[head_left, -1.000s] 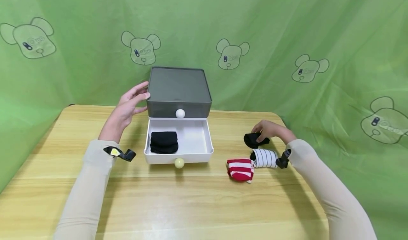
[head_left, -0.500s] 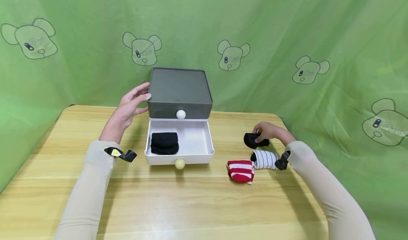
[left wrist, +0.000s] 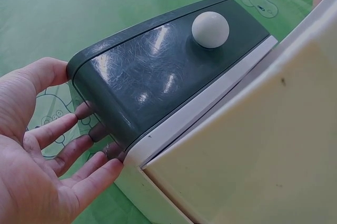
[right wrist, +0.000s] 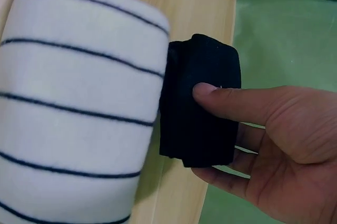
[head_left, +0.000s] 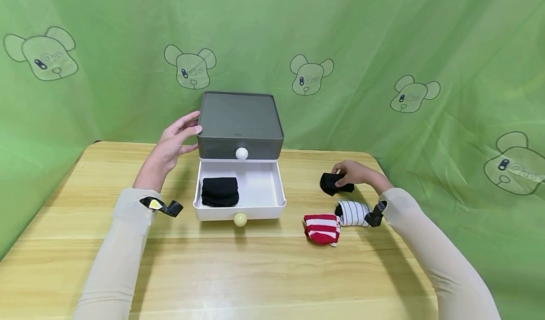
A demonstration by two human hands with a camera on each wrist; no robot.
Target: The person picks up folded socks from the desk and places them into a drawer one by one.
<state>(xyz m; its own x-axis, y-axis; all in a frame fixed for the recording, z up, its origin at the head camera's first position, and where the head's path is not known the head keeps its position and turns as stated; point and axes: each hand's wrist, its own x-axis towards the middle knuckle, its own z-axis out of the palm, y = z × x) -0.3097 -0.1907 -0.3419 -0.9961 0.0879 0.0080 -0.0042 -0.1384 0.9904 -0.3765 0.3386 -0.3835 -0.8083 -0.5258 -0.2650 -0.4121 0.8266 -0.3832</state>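
1. I have the right hand (right wrist: 295,129) pinching a folded black cloth (right wrist: 197,134). The thumb is on one face and fingers are behind, so the grip is narrow and full. I can't tell if the cloth touches the table (head_left: 238,272).
2. Just in front of it lies a rolled white cloth with thin dark stripes (head_left: 354,213). A red-and-white striped cloth (head_left: 322,229) is beside that one, on its left. I can't tell if those two touch.
3. My left hand (left wrist: 31,161) is wide, with its fingers spread. It touches the left side of the grey-topped drawer box (head_left: 240,114) and holds no cloth.
4. The top drawer (head_left: 217,147), with the white knob (head_left: 241,153), is pushed in. The bottom drawer (head_left: 259,212), with the pale yellow knob (head_left: 240,219), is pulled out.
5. A black cloth bundle (head_left: 219,191) sits in the bottom drawer, at the left, with room on the right.
6. I'd say one piece is put away. The one I'm pinching is outside the drawer, and both striped ones wait untouched.
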